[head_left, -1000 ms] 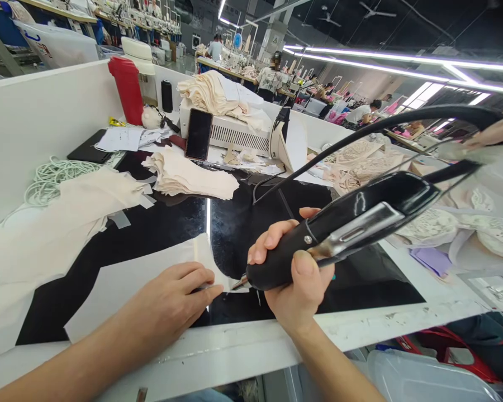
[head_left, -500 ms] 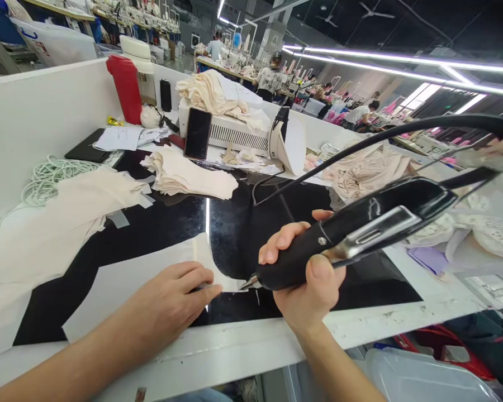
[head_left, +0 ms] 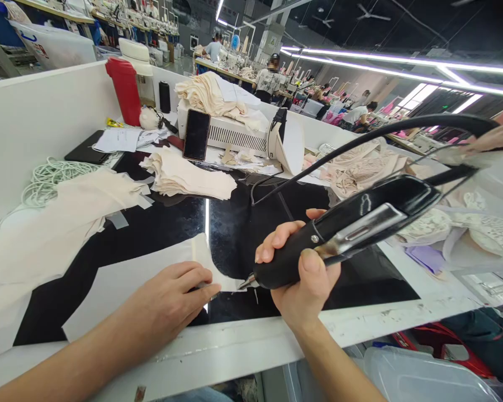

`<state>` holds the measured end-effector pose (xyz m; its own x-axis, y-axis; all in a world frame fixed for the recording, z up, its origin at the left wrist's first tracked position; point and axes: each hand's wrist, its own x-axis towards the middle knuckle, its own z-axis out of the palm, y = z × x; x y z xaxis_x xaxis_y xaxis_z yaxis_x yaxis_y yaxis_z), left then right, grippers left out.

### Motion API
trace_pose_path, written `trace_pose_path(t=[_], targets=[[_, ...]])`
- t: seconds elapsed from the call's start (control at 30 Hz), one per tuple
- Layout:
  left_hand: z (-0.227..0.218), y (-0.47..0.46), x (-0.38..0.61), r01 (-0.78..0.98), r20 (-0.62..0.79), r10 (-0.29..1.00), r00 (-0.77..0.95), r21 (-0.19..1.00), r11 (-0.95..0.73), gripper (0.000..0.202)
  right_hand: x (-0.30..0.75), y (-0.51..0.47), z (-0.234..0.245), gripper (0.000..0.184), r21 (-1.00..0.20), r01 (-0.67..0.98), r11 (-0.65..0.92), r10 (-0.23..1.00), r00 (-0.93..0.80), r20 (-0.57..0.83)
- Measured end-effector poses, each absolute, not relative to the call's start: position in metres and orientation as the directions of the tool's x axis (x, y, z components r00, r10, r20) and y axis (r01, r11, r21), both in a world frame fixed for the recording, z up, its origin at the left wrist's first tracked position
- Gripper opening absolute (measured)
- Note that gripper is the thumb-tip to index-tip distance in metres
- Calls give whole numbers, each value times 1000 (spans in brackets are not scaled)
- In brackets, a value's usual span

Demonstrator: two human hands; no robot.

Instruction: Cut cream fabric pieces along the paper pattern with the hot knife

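Left hand (head_left: pixel 174 298) lies over the near side of the panel (head_left: pixel 129 276), fingers curled together, thumb close to forefinger; cannot tell whether they pinch it or only press. Right hand (head_left: pixel 305 273), off the panel's right end, is closed round the tool (head_left: pixel 293 262), thumb on top. Tool's tip (head_left: pixel 248 281) is at the panel's narrow right end; touching or just above, cannot tell. Panel lies left of the tool, flat on the black board (head_left: pixel 251 234), long axis running left to right, slightly skewed. Tool's axis slants from the panel's right end up and away to the right. Left hand is nearer the panel, fingertips near the tip, so heat or a sharp point could be a risk there. Cord (head_left: pixel 318 160) arches beyond the panel, right side, over the tool. Left of the panel: cream cloth (head_left: pixel 67 223), green coil (head_left: pixel 46 177). Beyond the panel: stack (head_left: pixel 188 176), then phone (head_left: pixel 197 135). Well right of the panel: lace (head_left: pixel 427 226), purple cloth (head_left: pixel 426 258).
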<state>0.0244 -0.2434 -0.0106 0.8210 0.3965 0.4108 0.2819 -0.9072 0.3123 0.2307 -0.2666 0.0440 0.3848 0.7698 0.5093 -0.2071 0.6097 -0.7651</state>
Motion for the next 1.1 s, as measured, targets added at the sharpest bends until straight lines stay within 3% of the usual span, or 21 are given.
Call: trace_pose_path(t=[0.27, 0.43, 0.63, 0.73, 0.87, 0.97, 1.1], targets=[[-10, -229, 0, 388, 408, 505, 761, 338, -858, 27, 247, -250, 42, 37, -779, -100, 619, 733, 429, 528], [5, -230, -4, 336, 332, 422, 844, 285, -897, 35, 257, -228, 38, 34, -747, -111, 655, 712, 420, 562], [22, -234, 7, 415, 79, 551, 831, 573, -707, 31, 254, -210, 37, 29, -726, -149, 672, 716, 382, 584], [26, -219, 11, 439, 64, 569, 820, 569, -696, 30, 251, -208, 38, 28, -724, -152, 673, 715, 383, 585], [30, -192, 22, 341, 207, 458, 865, 428, -837, 28, 250, -213, 38, 28, -715, -178, 676, 717, 380, 584], [31, -175, 37, 267, 141, 342, 929, 384, -884, 44, 249, -217, 37, 31, -734, -190, 653, 736, 391, 553], [31, -164, 53, 261, 7, 292, 956, 433, -863, 55, 247, -222, 37, 31, -740, -205, 640, 749, 380, 542]])
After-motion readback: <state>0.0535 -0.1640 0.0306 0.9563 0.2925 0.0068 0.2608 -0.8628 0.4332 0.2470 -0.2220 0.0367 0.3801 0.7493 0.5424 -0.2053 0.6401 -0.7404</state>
